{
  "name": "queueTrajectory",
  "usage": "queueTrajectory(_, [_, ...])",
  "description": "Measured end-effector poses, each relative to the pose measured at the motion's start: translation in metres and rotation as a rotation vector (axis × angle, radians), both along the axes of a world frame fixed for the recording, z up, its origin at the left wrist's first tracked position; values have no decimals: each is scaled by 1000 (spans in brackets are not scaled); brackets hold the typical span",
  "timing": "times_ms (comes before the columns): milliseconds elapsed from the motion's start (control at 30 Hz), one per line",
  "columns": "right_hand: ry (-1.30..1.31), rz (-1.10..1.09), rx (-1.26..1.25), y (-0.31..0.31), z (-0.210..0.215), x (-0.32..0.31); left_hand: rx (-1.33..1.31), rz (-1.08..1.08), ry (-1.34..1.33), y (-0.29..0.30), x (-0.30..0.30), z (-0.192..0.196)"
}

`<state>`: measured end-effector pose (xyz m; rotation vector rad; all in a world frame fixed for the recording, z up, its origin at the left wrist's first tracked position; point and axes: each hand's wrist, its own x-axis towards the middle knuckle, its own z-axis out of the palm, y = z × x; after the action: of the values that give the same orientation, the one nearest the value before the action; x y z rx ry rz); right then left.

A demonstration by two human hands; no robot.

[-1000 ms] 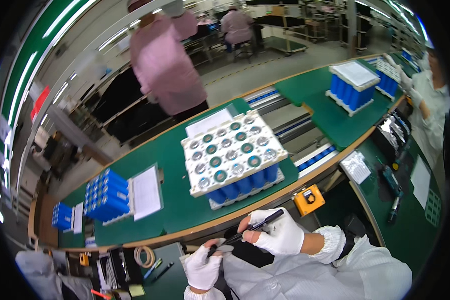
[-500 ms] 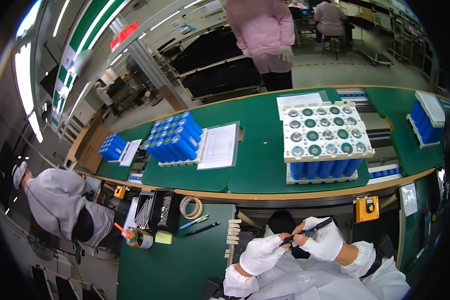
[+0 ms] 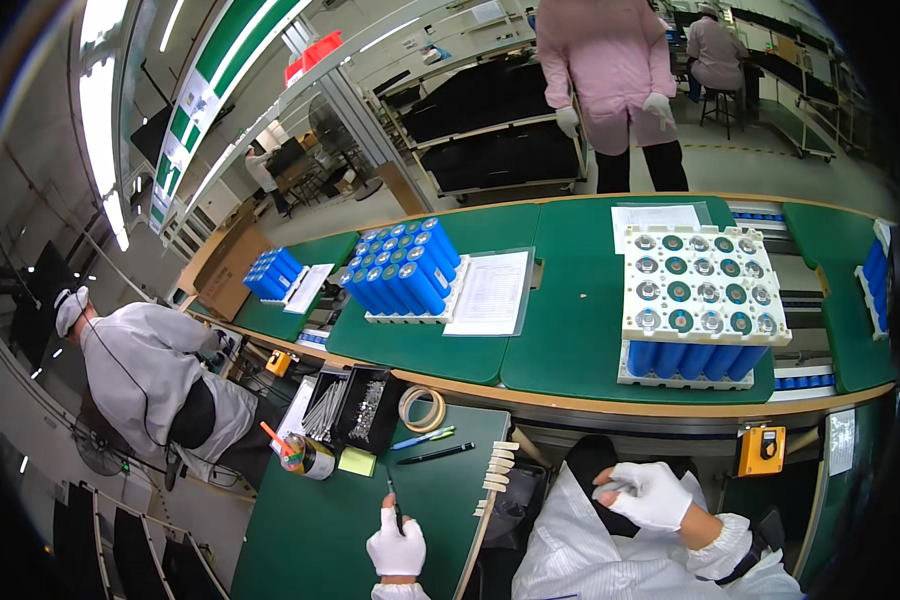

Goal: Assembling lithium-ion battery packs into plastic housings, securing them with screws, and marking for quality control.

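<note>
Currently, left hand (image 3: 396, 548) grips a black pen (image 3: 394, 507) over the green worktop (image 3: 350, 520); right hand (image 3: 653, 494) rests loosely curled, empty; nothing written yet.

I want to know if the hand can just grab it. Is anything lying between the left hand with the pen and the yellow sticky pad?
Nothing visible lies between them. The left hand holds a black pen over the green table, and only bare table shows up to the yellow sticky pad. The cup of pens sits farther left, out of the way.
</note>
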<state>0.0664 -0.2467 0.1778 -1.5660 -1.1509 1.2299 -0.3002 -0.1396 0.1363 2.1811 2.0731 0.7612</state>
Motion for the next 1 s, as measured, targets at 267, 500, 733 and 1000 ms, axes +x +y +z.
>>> queueTrajectory(267, [-113,-42,-114,-23,-4,17,-255,139,325,50,19,5])
queueTrajectory(500, [-54,-106,-58,-30,-15,18,-304,-263,555,138,64,10])
queueTrajectory(733, [-261,24,93,-24,-25,16,64,-761,390,88,134,68])
queueTrajectory(1000, [299,-236,370,-10,6,28,172,-1368,-61,14,248,134])
